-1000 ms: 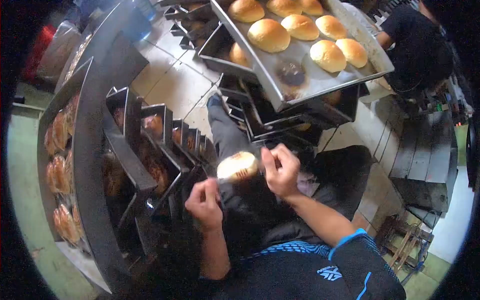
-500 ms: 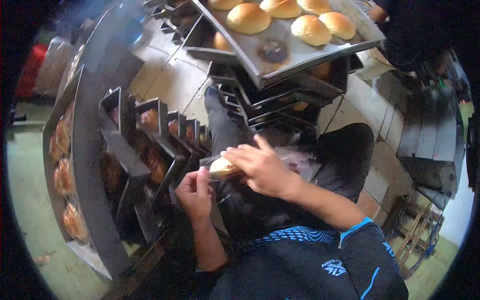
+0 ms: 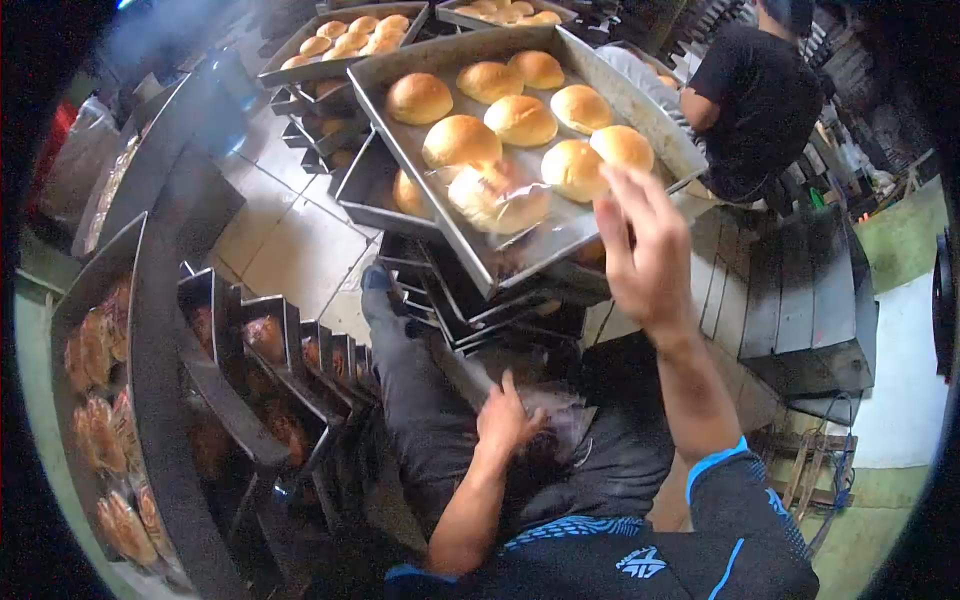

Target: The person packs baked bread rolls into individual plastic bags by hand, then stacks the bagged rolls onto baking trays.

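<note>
My right hand (image 3: 645, 250) is raised over the right side of a metal tray (image 3: 690, 175), fingers stretched out and nothing in them. Its fingertips overlap the edge of a golden bun (image 3: 622, 148) in this view. Near the tray's front left corner is a blurred bun in a clear plastic wrapper (image 3: 497, 198). Several bare, shiny buns (image 3: 520, 120) sit behind it. Down at my lap, my left hand (image 3: 508, 418) lies with its fingers apart on some clear plastic bags (image 3: 565, 420).
More trays are stacked crosswise beneath the top one. Further trays of buns (image 3: 355, 40) stand behind. On my left, a tall tray (image 3: 165, 400) and tilted trays hold wrapped bread (image 3: 105, 435). Another person (image 3: 760, 95) sits at the back right, near stacked dark metal boxes (image 3: 800, 310).
Both hands were together on a bun in plastic above my lap. The right hand has risen to the tray, the left has dropped to the bags, and a wrapped bun now shows at the tray's corner.
</note>
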Tool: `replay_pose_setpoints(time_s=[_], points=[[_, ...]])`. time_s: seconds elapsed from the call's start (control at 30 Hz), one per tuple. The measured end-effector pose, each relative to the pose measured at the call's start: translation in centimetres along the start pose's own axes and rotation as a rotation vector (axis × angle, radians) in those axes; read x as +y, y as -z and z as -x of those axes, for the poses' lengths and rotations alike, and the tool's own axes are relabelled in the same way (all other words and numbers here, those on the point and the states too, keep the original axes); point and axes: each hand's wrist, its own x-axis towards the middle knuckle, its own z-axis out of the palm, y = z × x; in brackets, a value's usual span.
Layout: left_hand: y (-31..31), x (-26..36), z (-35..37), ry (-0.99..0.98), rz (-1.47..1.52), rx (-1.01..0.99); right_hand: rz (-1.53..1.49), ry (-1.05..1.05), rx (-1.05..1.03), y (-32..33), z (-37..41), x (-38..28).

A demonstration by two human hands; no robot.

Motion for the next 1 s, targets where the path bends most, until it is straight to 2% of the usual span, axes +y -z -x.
replay_pose_setpoints(time_s=[0.03, 0.1, 0.13, 0.17, 0.23, 0.3, 0.4, 0.43, 0.47, 0.5, 0.53, 0.57, 0.6, 0.63, 0.7, 0.73, 0.77, 0.83, 0.87, 0.9, 1.0], points=[[0.1, -0.5, 0.1, -0.11, 0.049, -0.004, -0.057, 0.018, 0.009, 0.4, 1.4, -0.2], [0.8, -1.9, 0.0, -0.343, 0.14, -0.027, -0.123, 0.014, -0.224, 0.2, 7.2, 0.6], [1.8, -1.6, 0.3, -0.374, 0.236, -0.008, -0.136, -0.029, -0.411, -0.4, 11.1, 1.6], [2.6, -1.0, 0.9, -0.401, 0.327, 0.004, -0.448, -0.27, -0.587, -2.1, 15.7, 2.6], [2.1, -0.9, 1.4, -0.416, 0.273, 0.067, -0.379, -0.148, -0.785, -3.2, 23.0, 4.3], [0.7, -1.2, 1.6, -0.387, 0.104, 0.117, -0.489, -0.462, -0.758, -3.0, 27.1, 3.5], [0.3, -0.3, 1.8, -0.34, 0.12, 0.173, -0.553, -0.562, -0.529, -1.6, 27.0, 0.8], [0.3, 0.0, 1.8, -0.324, 0.14, 0.194, -0.506, -0.534, -0.583, -1.4, 27.2, 1.1], [0.0, -0.5, 1.6, -0.252, 0.204, 0.127, -0.455, -0.504, -0.638, -1.6, 27.6, 1.9], [0.2, 0.1, 1.7, -0.267, 0.276, 0.099, -0.404, -0.474, -0.697, -1.9, 27.8, 2.6], [0.4, 0.6, 1.9, -0.277, 0.35, 0.068, -0.341, -0.41, -0.627, -2.3, 28.0, 3.0], [0.7, 1.0, 2.1, -0.284, 0.423, 0.037, -0.304, -0.343, -0.427, -2.1, 28.5, 3.4], [1.2, 1.1, 2.2, -0.331, 0.351, -0.027, -0.266, -0.275, -0.229, -1.2, 27.5, 3.3], [1.8, 1.8, 2.4, -0.399, 0.322, 0.021, -0.226, -0.206, -0.036, -0.6, 26.7, 3.4], [2.8, 3.0, 2.9, -0.525, 0.274, 0.121, -0.269, -0.309, 0.11, 0.9, 25.4, 3.1], [1.3, -1.4, 0.8, -0.628, 0.225, 0.089, -0.296, -0.376, 0.151, 3.2, 23.5, 2.1], [2.0, -1.2, 0.9, -0.592, 0.503, 0.085, -0.323, -0.441, 0.188, 4.9, 21.7, 1.5], [3.4, 0.7, 1.1, -0.279, 1.303, 0.054, -0.535, -0.525, 0.193, 4.9, 20.5, 1.1], [4.7, 2.0, 1.3, -0.134, 1.496, 0.052, -0.64, -0.556, 0.165, 4.3, 20.5, 0.7], [4.5, 0.5, 0.1, -0.163, 1.497, 0.14, -0.741, -0.583, 0.137, 3.7, 20.2, 0.4], [5.8, -0.7, -1.6, -0.076, 1.466, 0.495, -0.486, -0.179, 0.006, 3.8, 17.3, -1.2]])
